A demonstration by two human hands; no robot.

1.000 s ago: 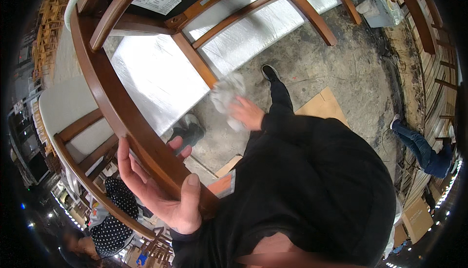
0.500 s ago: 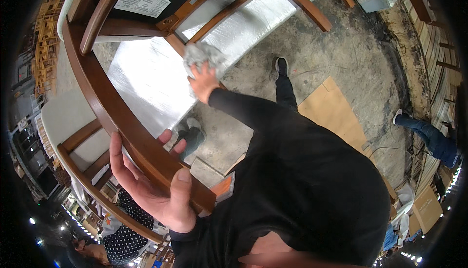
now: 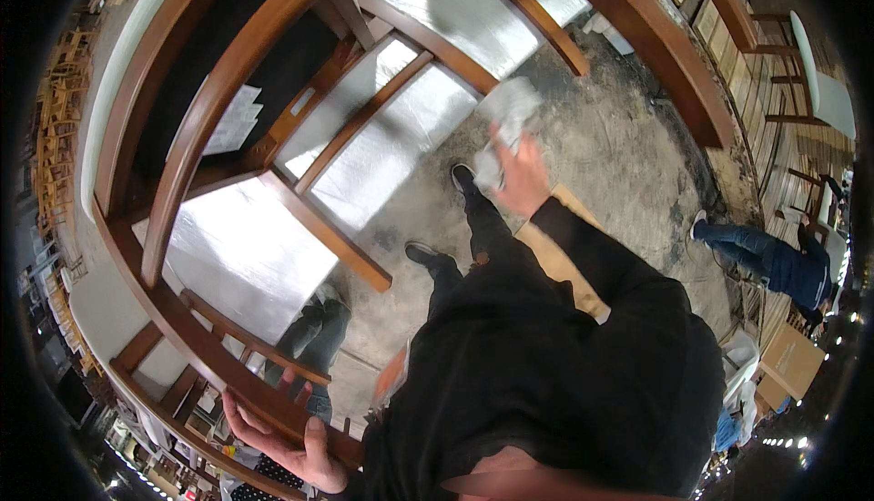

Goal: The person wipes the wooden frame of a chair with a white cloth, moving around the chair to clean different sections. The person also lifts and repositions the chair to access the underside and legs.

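Observation:
A brown wooden chair (image 3: 196,337) is tipped on its side, its black underside (image 3: 273,68) and white paper labels (image 3: 235,123) facing me. Around the near end of its long curved leg, my left hand (image 3: 287,439) has its thumb on one side and fingers on the other. My right hand (image 3: 526,178) grips a crumpled grey-white cloth (image 3: 512,109), slightly smeared by motion. The cloth is close to the end of one of the chair's wooden legs (image 3: 455,59); I cannot tell whether they touch.
Beneath the chair lies a shiny silver-wrapped surface (image 3: 246,246). Another chair with a pale seat (image 3: 105,305) stands at left. A person in jeans (image 3: 314,342) is close by, another in dark blue (image 3: 787,269) is at right. Flat cardboard (image 3: 564,269) lies on the concrete floor (image 3: 628,173).
My right hand has moved right with the cloth, away from the silver surface. The chair has turned and lifted toward me, and my left hand now appears lower on its leg.

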